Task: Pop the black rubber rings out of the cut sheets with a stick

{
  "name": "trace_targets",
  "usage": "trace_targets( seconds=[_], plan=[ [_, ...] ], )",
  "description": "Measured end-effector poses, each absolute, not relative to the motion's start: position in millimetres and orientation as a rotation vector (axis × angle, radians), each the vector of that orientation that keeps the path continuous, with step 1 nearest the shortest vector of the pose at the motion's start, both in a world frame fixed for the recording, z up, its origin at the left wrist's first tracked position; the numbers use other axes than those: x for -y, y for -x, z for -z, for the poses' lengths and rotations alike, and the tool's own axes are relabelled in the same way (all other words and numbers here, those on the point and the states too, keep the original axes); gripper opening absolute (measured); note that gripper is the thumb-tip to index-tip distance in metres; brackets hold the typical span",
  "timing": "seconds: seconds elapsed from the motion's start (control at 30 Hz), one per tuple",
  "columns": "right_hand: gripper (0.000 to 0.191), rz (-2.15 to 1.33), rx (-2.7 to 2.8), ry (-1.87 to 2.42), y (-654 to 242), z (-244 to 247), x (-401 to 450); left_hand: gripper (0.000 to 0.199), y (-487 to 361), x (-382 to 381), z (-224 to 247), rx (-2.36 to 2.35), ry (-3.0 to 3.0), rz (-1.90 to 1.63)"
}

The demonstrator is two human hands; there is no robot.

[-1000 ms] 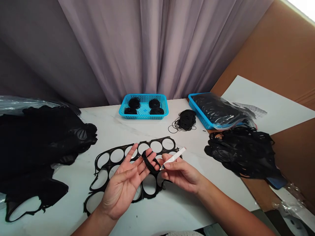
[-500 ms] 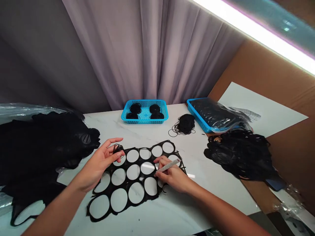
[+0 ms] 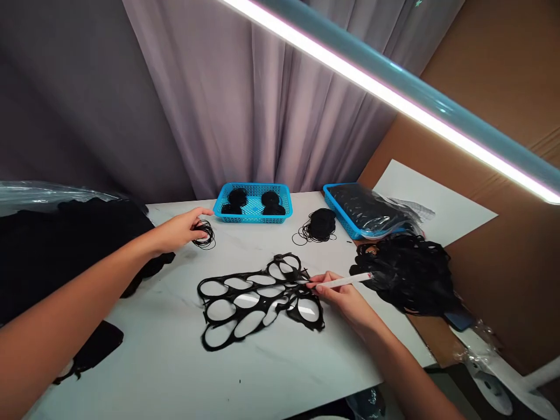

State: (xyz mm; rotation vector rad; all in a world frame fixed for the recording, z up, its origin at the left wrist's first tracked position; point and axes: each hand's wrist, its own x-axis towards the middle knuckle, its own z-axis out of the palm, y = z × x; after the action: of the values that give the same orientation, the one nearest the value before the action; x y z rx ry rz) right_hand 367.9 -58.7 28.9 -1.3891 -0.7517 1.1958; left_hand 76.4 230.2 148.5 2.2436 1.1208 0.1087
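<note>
My left hand [image 3: 182, 229] is at the back left of the white table, its thumb and fingers closed on a loose bundle of thin black rings [image 3: 205, 235]. The rings hang at or just above the tabletop; I cannot tell which. In my right hand [image 3: 339, 291] is a slim white pen-shaped tool [image 3: 350, 280], pointing left. Its tip reaches a black sheet with round cut-out holes [image 3: 234, 307]. That sheet lies in the middle of the table, bunched and twisted at its right end beside my right fingers.
Behind stands a blue basket [image 3: 252, 218] with several black ring bundles. A pile of black rings [image 3: 321, 225] lies right of it. Farther right are a second blue basket [image 3: 343, 213] with a bagged black stack and a black heap [image 3: 406, 274]. Black sheets [image 3: 65, 251] fill the left. A lamp [image 3: 394, 99] crosses above.
My left hand has moved back and away from the sheet with the ring bundle. The sheet, flat before, is now narrower and crumpled at its right, where my right hand and tool have shifted rightward.
</note>
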Motion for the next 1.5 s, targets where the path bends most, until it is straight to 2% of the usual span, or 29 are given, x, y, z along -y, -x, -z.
trace_targets(
  seconds=[0.2, 0.33, 0.43, 0.6, 0.67, 0.73, 0.83, 1.03, 1.3, 1.5],
  plan=[
    [0.042, -1.167, 0.571, 1.361, -380, -20, 77, 0.065, -101, -254, -157, -1.202, -2.405, -0.009],
    [0.041, -1.086, 0.542, 1.343, -393, -33, 86, 0.064, -127, -270, -164, -1.310, -2.517, 0.064],
    [0.039, -0.747, 0.471, 1.354, -419, -58, 100, 0.064, -149, -282, -169, -1.353, -2.577, 0.096],
    [0.031, 0.177, 0.347, 1.411, -466, -82, 136, 0.036, -194, -303, -168, -1.321, -2.572, 0.109],
    [0.032, 0.324, 0.439, 1.650, -473, -72, 143, 0.034, -214, -312, -162, -1.317, -2.548, 0.085],
    [0.041, 0.353, 0.588, 1.889, -470, -55, 141, 0.034, -234, -322, -154, -1.348, -2.508, 0.063],
    [0.042, 0.501, 0.693, 1.949, -448, -28, 128, 0.035, -263, -337, -145, -1.427, -2.425, 0.048],
    [0.027, 0.395, 0.807, 1.862, -408, 0, 105, 0.035, -318, -357, -129, -1.467, -2.392, -0.020],
    [0.027, 0.129, 0.852, 1.869, -412, 7, 102, 0.036, -385, -330, -97, -1.354, -2.570, -0.034],
    [0.026, -0.002, 0.838, 1.813, -412, 5, 100, 0.035, -366, -305, -121, -1.181, -2.781, -0.027]
  ],
)
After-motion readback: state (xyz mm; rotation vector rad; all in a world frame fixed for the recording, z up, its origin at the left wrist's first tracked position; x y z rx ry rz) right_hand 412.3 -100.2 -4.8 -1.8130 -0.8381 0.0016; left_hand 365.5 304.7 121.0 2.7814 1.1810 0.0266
